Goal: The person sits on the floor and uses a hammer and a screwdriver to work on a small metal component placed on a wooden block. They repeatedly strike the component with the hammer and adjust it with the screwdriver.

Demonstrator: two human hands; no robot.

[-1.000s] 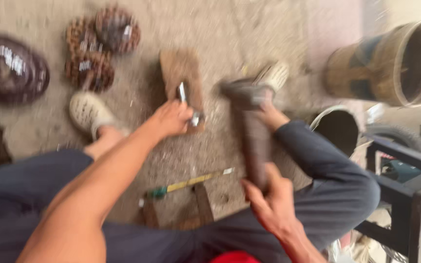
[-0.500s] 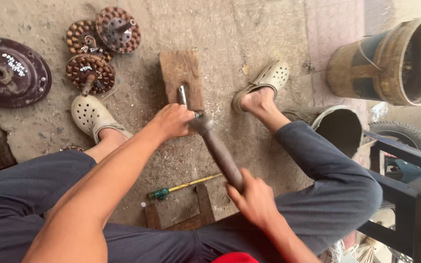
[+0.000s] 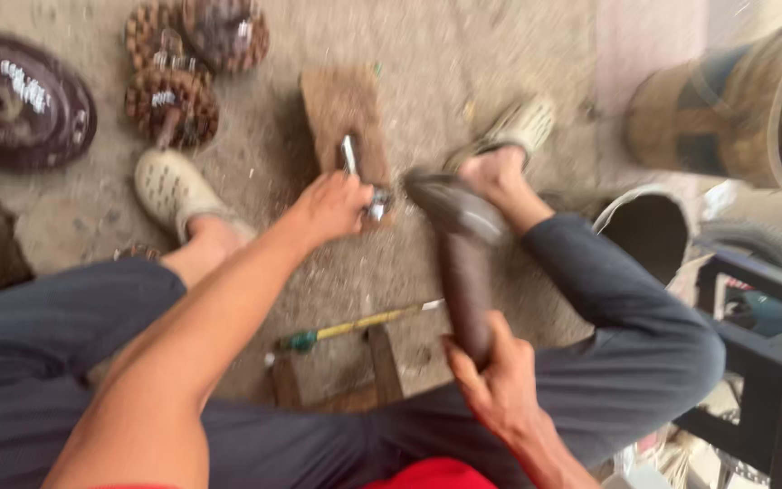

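My left hand (image 3: 330, 206) grips a small shiny metal part (image 3: 353, 163) and holds it against a wooden block (image 3: 341, 109) on the ground. My right hand (image 3: 497, 380) is closed around the wooden handle of a hammer (image 3: 463, 272). The hammer's dark head is raised just right of the metal part and is blurred by motion. I sit low with my legs spread, one cream clog (image 3: 169, 188) left of the block and the other clog (image 3: 513, 127) to its right.
Rusty toothed discs (image 3: 174, 100) and a dark round plate (image 3: 15, 109) lie at the upper left. A yellow-shafted screwdriver (image 3: 355, 326) lies between my legs. A bucket (image 3: 644, 231), a barrel on its side (image 3: 735, 109) and a dark metal frame (image 3: 771, 344) stand at the right.
The hammer came down onto the metal part half a second ago and has now swung back up. My left hand has stayed on the part.
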